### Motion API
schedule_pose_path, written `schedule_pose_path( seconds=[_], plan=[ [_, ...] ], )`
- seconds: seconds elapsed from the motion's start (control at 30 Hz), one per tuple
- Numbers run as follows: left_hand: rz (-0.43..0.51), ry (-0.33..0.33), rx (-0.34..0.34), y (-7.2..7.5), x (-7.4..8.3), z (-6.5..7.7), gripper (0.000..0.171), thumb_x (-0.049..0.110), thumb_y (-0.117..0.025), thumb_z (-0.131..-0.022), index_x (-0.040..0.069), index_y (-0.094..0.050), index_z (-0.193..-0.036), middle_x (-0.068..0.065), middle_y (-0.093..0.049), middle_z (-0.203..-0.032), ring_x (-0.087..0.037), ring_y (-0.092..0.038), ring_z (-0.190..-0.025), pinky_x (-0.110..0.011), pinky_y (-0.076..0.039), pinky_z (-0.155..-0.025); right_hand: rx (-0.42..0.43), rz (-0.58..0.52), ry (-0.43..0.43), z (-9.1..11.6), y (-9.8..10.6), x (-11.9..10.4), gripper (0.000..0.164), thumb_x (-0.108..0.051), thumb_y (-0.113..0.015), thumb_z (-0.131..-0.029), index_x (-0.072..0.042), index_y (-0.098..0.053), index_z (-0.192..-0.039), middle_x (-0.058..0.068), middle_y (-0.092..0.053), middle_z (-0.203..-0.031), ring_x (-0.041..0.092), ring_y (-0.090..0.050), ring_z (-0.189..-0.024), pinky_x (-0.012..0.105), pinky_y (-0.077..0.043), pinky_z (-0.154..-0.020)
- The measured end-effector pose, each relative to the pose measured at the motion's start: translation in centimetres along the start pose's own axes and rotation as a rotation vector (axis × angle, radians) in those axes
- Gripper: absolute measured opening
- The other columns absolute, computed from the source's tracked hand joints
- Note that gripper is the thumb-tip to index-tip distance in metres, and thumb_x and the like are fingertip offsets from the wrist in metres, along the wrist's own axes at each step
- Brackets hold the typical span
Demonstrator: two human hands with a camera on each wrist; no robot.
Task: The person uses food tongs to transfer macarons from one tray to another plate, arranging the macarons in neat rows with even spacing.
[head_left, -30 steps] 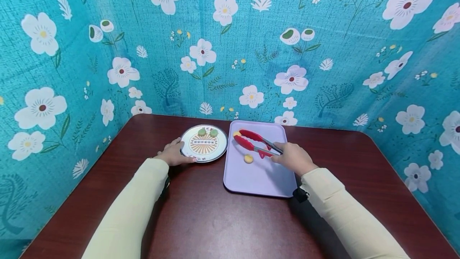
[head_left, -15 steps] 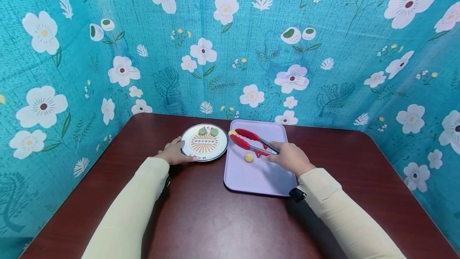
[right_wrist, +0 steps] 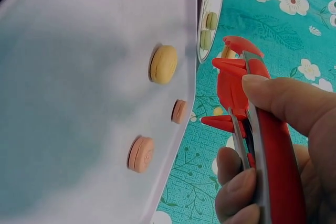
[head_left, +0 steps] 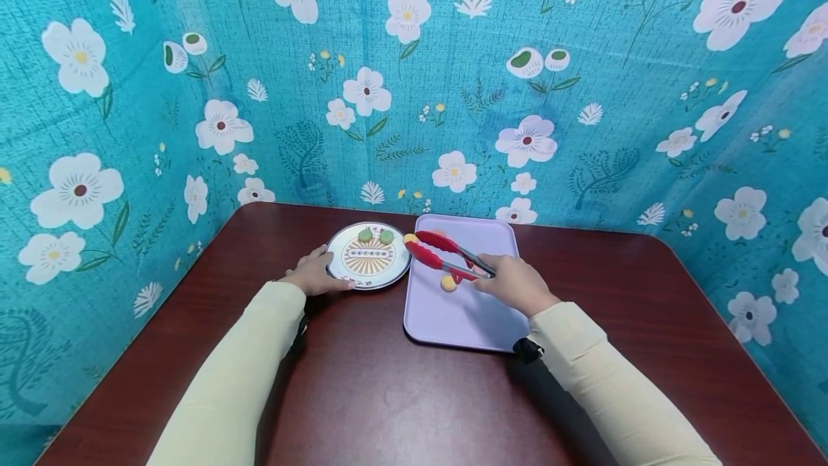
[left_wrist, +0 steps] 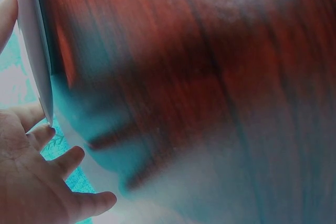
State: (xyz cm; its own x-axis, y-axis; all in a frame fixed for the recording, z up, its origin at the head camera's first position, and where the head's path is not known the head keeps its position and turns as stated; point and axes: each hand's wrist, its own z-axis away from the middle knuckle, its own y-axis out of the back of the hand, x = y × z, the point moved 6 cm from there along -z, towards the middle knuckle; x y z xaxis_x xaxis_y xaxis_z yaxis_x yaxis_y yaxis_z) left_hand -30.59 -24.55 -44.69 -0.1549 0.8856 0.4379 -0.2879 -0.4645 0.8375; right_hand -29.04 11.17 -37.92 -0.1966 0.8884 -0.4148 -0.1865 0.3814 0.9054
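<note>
My left hand (head_left: 313, 275) holds the left rim of a white patterned plate (head_left: 338, 255), thumb along the front edge and the other fingers spread. Two green macarons (head_left: 386, 236) lie toward the back of that plate. In my right hand (head_left: 514, 285) I grip red-tipped tongs (head_left: 425, 256), which pinch a yellow macaron (head_left: 410, 239) close over the plate's right rim. Another yellow macaron (right_wrist: 164, 64) rests on the lilac tray (head_left: 459, 322). The right wrist view also shows two pink macarons (right_wrist: 142, 154) on the tray, mostly hidden behind the tongs in the head view.
The plate and tray stand side by side on a dark reddish wooden table (head_left: 375, 394). A teal floral cloth (head_left: 414, 106) hangs behind the table and along its sides.
The tongs and my right hand have moved left, carrying the yellow macaron from over the tray to the plate's right rim. My left hand stays at the plate.
</note>
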Motion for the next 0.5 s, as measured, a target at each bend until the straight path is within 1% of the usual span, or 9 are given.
schedule_pose_path(
  seconds=[0.13,0.3,0.5],
  plan=[
    [0.003,-0.004,-0.001,0.0,0.1,0.1,0.105,0.060,-0.070,-0.076,0.005,-0.024,-0.152,-0.018,-0.012,-0.159,-0.043,-0.015,-0.141,-0.070,-0.013,-0.108,0.004,-0.001,0.000,0.0,-0.1,-0.4,0.061,-0.031,-0.074,-0.084,-0.010,-0.055,-0.138,0.014,-0.066,-0.118,0.021,-0.052,-0.076,0.031,-0.042,-0.060],
    [-0.001,-0.012,-0.004,-0.1,0.1,0.0,0.103,0.059,-0.070,-0.077,0.004,-0.024,-0.152,-0.019,-0.011,-0.159,-0.043,-0.015,-0.140,-0.071,-0.012,-0.107,0.010,0.009,0.024,0.1,-0.4,-1.0,0.059,-0.030,-0.073,-0.085,-0.009,-0.055,-0.137,0.013,-0.067,-0.112,0.020,-0.051,-0.073,0.031,-0.041,-0.059],
    [-0.007,-0.014,0.002,0.0,0.2,0.2,0.102,0.058,-0.069,-0.078,0.005,-0.025,-0.152,-0.019,-0.012,-0.159,-0.043,-0.016,-0.140,-0.070,-0.014,-0.107,0.023,0.016,0.028,-0.1,-0.8,-1.4,0.060,-0.030,-0.074,-0.084,-0.009,-0.055,-0.137,0.014,-0.066,-0.118,0.021,-0.054,-0.080,0.031,-0.044,-0.063]
  ],
)
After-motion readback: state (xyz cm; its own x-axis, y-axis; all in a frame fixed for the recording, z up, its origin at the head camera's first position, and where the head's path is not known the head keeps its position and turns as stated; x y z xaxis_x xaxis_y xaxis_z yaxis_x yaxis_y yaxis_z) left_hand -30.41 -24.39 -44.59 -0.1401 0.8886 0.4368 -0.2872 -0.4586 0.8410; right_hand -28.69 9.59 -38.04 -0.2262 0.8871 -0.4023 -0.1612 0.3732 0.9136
